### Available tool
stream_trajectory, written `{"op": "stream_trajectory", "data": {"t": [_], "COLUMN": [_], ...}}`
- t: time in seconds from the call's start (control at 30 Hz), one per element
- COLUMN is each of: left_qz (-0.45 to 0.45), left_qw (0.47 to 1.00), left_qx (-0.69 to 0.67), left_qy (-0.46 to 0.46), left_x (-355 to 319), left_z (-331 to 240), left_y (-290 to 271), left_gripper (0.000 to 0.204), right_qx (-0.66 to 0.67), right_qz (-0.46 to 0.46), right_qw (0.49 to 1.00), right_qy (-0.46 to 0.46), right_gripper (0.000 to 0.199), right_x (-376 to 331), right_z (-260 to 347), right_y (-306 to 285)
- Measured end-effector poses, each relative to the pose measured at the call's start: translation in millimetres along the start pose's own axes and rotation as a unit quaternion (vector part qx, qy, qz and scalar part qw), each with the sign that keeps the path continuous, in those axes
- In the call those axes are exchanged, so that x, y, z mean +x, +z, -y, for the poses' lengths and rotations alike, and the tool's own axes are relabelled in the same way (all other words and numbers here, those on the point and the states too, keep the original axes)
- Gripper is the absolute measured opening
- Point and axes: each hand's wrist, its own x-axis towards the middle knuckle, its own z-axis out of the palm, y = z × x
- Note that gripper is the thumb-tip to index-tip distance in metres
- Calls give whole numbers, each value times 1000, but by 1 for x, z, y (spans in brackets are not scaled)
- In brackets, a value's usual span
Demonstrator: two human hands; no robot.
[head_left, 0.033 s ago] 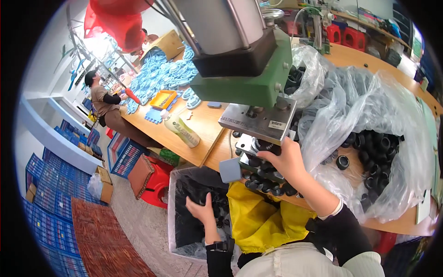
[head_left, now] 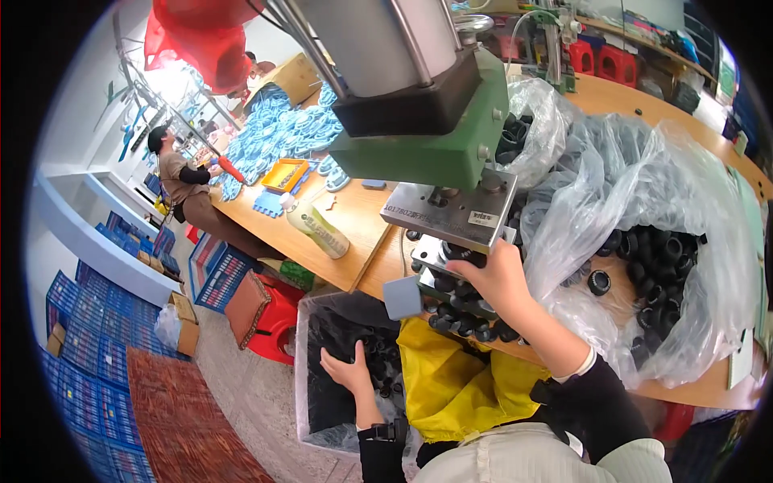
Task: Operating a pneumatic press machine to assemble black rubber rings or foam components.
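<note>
While the half-open left hand point(head_left: 348, 372) hovers over the bin point(head_left: 302, 354), yellow cloth point(head_left: 431, 362) at its three o'clock, the right hand point(head_left: 493, 278) touches the press point(head_left: 427, 157), grip unclear.

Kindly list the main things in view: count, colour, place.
press: one, green and grey, top centre
round parts: many, black, mostly right
plastic bags: at least two, transparent, right
moulded pieces: many, light blue, upper left
bottle: one, whitish, left of press
tray: one, orange, upper left
stools: several, red, left and right
bin: one, whitish, lower centre
cloth: one, yellow, lower centre
crates: many, blue, left
co-worker: one clear, brown clothing, left
left grip: one, bare, above bin
right grip: one, bare, at press
</note>
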Motion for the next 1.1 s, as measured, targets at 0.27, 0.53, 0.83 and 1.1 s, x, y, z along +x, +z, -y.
{"op": "stream_trajectory", "data": {"t": [0.27,0.53,0.83,1.1], "left_qz": [108,198,192,235], "left_qw": [935,928,927,813], "left_qx": [-173,-116,-221,-480], "left_qy": [289,293,236,230], "left_x": [48,15,25,43], "left_z": [-114,-143,-166,-292], "left_y": [42,59,35,-5], "left_gripper": [38,32,43,45], "right_qx": [39,-311,-321,-132], "right_qz": [5,-97,-62,-131], "right_qw": [997,940,941,979], "right_qy": [-66,102,86,89], "right_gripper": [54,41,50,46], "right_x": [-11,-99,-69,-95], "right_z": [-3,-149,-154,-75], "right_y": [6,-160,-149,-155]}}
